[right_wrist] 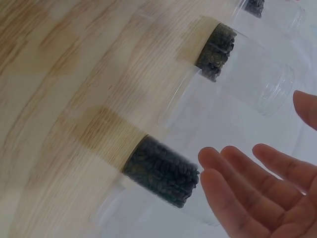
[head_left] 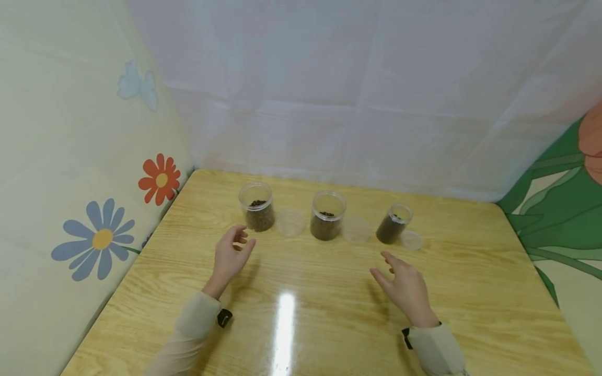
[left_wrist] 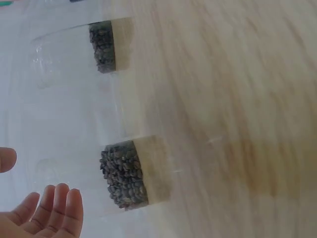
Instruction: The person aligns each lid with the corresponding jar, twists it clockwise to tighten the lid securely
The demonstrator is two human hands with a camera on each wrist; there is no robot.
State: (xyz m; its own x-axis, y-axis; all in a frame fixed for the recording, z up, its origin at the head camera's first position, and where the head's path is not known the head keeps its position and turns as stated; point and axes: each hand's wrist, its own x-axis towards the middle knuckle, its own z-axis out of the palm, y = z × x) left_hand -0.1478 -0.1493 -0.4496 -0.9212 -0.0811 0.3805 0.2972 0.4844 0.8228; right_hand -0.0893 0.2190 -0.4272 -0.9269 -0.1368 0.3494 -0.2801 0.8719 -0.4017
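Three clear jars without lids stand in a row, each partly filled with dark, bean-like pieces: a wide left jar (head_left: 257,207), a wide middle jar (head_left: 327,216) and a narrower right jar (head_left: 393,224). To the right of each lies a clear round lid: the left lid (head_left: 290,223), the middle lid (head_left: 356,230) and the small right lid (head_left: 412,240). My left hand (head_left: 230,256) hovers just in front of the left jar, fingers loosely bent, holding nothing. Near the right jar, my right hand (head_left: 405,284) is held with relaxed fingers, apart from the glass-like wall. In the right wrist view, dark pieces (right_wrist: 161,171) show beside the fingertips (right_wrist: 210,156).
The jars stand on a wood-grain table (head_left: 329,292), toward its back edge. Behind it hangs a white cloth (head_left: 329,104). Flower-patterned cloths flank the table on the left (head_left: 70,156) and right (head_left: 559,209). A bright light reflection crosses the tabletop near the front.
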